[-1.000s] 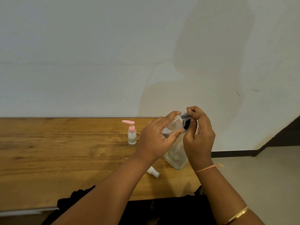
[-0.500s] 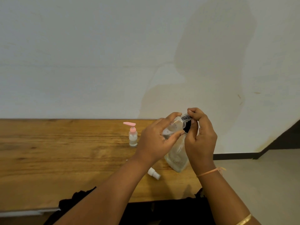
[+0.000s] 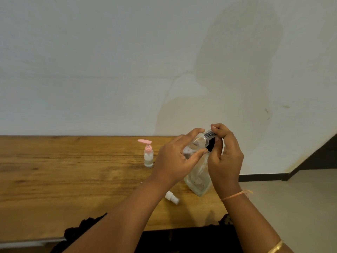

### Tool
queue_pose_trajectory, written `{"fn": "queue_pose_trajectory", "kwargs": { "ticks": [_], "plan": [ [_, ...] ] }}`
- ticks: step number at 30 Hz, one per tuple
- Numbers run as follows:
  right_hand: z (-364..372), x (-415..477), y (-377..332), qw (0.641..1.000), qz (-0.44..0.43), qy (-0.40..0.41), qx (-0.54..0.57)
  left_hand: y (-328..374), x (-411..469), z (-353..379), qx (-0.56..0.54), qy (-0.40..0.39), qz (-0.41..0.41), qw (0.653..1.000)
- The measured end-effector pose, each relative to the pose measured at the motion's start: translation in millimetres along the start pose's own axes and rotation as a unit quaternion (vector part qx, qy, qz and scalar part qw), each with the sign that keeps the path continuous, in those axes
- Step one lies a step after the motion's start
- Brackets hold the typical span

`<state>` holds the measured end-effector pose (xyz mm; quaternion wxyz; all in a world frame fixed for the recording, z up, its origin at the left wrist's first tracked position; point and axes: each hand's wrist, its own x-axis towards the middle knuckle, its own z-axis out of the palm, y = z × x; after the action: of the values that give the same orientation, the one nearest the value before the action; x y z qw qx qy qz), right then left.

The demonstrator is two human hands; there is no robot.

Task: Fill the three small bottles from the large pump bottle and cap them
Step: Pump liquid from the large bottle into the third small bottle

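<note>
My left hand (image 3: 175,161) grips a small clear bottle (image 3: 197,143) that lies tilted, its threaded neck (image 3: 208,133) pointing up and right. My right hand (image 3: 226,157) pinches that neck with curled fingers. A black part (image 3: 210,145) shows between my two hands just below the neck; I cannot tell what it belongs to. Under both hands the large clear bottle (image 3: 198,178) stands on the wooden table (image 3: 73,179), its top hidden. A small bottle with a pink pump (image 3: 148,156) stands upright to the left. A white spray cap (image 3: 172,197) lies on the table near my left forearm.
The table butts against a white wall (image 3: 127,70), and its right end lies just past the large bottle. Beyond that is pale floor (image 3: 300,198) with a dark skirting. Dark cloth (image 3: 87,229) hangs at the table's front edge.
Both hands stay on the small bottle above the large bottle with almost no movement. Nothing on the table has shifted.
</note>
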<state>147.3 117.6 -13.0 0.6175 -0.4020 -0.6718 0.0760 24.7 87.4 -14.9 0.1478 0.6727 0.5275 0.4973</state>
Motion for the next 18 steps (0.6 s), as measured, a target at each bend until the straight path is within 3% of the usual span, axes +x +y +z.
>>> {"fn": "queue_pose_trajectory", "kwargs": {
  "ticks": [8, 18],
  "plan": [
    [-2.0, -3.4, 11.5, 0.999, -0.039, -0.025, -0.024, -2.9, -3.4, 6.9, -0.010, -0.006, -0.018, 1.000],
    [-4.7, 1.5, 2.1, 1.000, -0.022, -0.015, -0.009, -1.6, -1.6, 2.3, 0.001, 0.014, 0.005, 1.000]
  ]
}}
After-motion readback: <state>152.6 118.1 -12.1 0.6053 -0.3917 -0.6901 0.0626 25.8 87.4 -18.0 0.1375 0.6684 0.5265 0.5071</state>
